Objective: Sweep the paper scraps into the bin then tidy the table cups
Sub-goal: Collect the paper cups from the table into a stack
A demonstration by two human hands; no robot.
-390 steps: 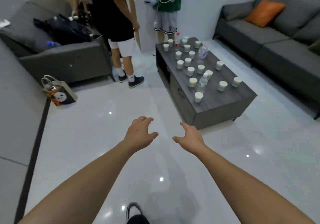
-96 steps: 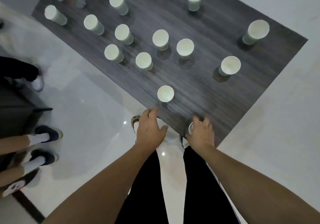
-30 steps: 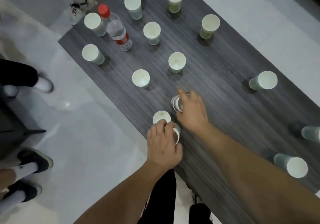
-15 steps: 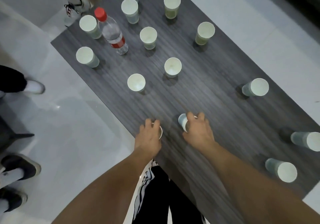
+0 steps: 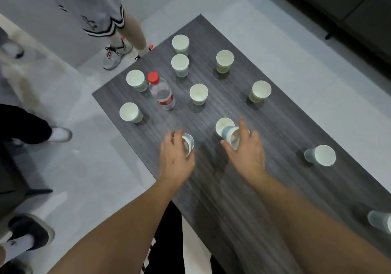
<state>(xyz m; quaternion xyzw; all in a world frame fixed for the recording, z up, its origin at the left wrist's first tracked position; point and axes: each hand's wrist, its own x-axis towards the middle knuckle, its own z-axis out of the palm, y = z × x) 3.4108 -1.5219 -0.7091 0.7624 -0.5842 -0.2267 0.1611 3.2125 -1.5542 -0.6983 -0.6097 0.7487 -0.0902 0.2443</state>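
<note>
Both hands are over the dark wood surface (image 5: 275, 167) now. My left hand (image 5: 175, 159) has its grip wrapped round a tilted paper cup (image 5: 188, 144), near the surface's left edge. My right hand (image 5: 245, 153) grips a second tilted cup (image 5: 231, 136), its base angled toward a standing cup (image 5: 224, 124) just behind it; whether they touch, I can't tell. Loose cups (image 5: 198, 93) stand scattered across the far half, one more (image 5: 321, 155) off to the right, well apart from my hands. A red-capped water bottle (image 5: 161, 91) stands among the far ones. Someone's legs and sneakers (image 5: 115, 54) show beyond the far corner on the pale floor.
</note>
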